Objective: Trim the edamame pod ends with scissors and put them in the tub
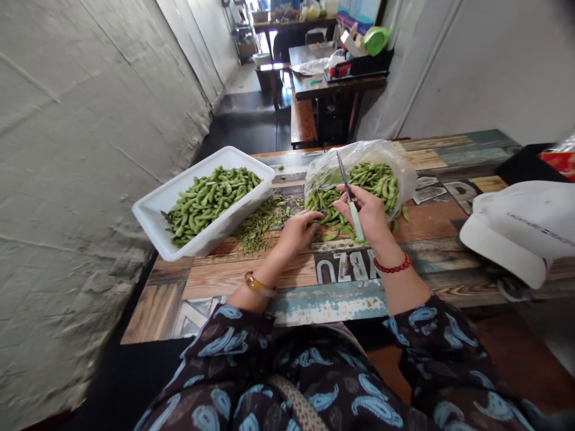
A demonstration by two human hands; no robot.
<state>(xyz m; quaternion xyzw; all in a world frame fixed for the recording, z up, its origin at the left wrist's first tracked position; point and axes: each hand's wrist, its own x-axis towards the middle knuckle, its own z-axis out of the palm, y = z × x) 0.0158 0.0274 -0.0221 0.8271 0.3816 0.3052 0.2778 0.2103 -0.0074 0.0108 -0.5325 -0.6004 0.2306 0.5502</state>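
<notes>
My right hand (369,214) grips a pair of scissors (351,197) with pale green handles, the blades pointing up and away over a clear plastic bag (406,173) full of green bean pods (375,178). My left hand (300,229) rests at the bag's mouth, fingers pinching a pod (320,215) from the spill on the table. To the left, a white rectangular tub (155,221) holds a heap of trimmed pods (207,199). Between the tub and my left hand lies a pile of cut pod tips (260,224).
The patterned wooden table (224,278) runs along a grey wall on the left. A white cap (523,230) lies at the right, with a dark box (527,164) behind it. Farther back stand a bench (303,123) and another table (332,84) with clutter.
</notes>
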